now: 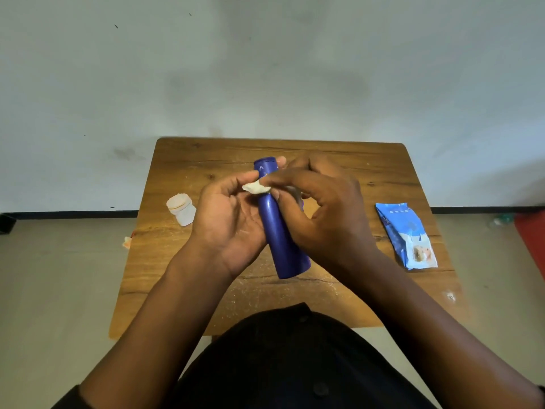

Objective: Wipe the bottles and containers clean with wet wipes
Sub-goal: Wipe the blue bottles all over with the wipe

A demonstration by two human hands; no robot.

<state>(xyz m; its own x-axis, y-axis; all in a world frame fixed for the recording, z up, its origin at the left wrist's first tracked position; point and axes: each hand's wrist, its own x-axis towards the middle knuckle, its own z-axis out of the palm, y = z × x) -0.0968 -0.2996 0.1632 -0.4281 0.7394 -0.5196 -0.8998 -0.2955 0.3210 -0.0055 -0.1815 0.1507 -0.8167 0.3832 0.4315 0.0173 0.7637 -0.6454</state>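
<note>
A tall blue bottle (pixel 280 231) is held tilted above the wooden table (pixel 182 261), cap end pointing away from me. My left hand (pixel 227 222) cradles it from the left, palm up, with fingers curled behind the bottle near the cap. My right hand (pixel 321 214) reaches over from the right and pinches a small crumpled wet wipe (pixel 256 188) against the bottle's upper part. A small white jar (pixel 181 209) lies on its side at the table's left.
A blue wet-wipe pack (pixel 407 236) lies near the table's right edge. A small scrap (pixel 126 242) sits on the floor left of the table. Something red (pixel 532 240) is on the floor at far right. A wall stands just behind the table.
</note>
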